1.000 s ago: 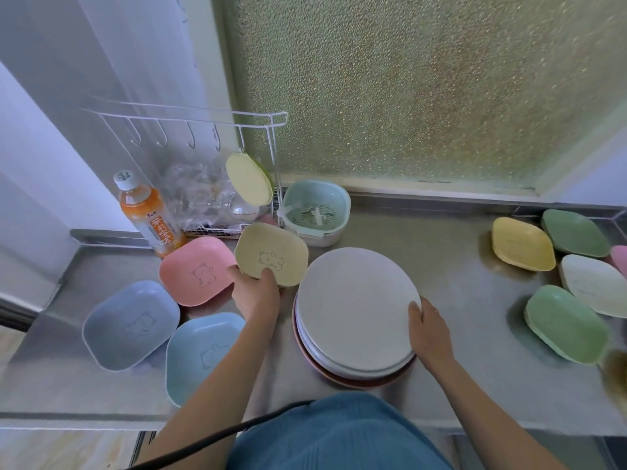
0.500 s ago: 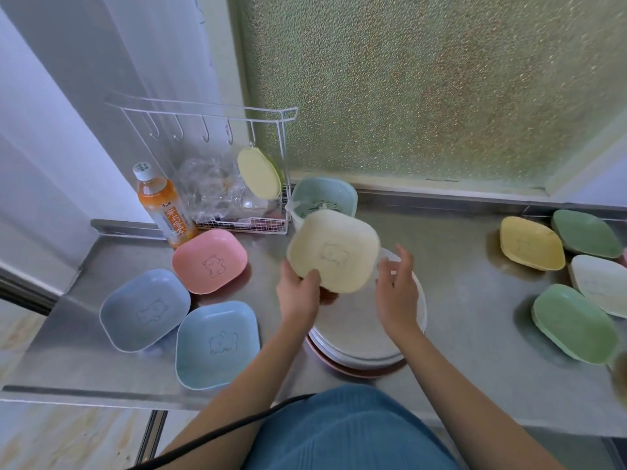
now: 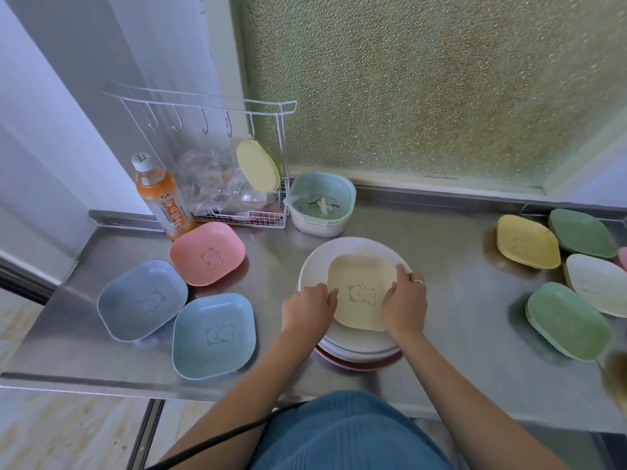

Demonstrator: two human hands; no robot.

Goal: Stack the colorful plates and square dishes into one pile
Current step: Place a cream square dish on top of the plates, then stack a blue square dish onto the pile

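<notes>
A pale yellow square dish (image 3: 361,290) with a bear drawing lies on top of the pile of round plates (image 3: 315,266) in the middle of the steel counter. My left hand (image 3: 307,312) grips its left edge and my right hand (image 3: 403,300) grips its right edge. To the left lie a pink square dish (image 3: 207,253), a grey-blue one (image 3: 142,300) and a light blue one (image 3: 213,335). On the right lie a yellow dish (image 3: 527,240), two green dishes (image 3: 582,232) (image 3: 568,320) and a white dish (image 3: 597,283).
A white wire rack (image 3: 237,184) with hooks, a yellow lid and clear glassware stands at the back left. An orange drink bottle (image 3: 161,198) stands beside it. A teal and white strainer bowl (image 3: 322,203) sits behind the pile. The counter's front edge (image 3: 101,381) is near my body.
My left hand lifted the yellow square dish from the left and carried it over the plate pile. It now lies on the pile with both hands at its edges.
</notes>
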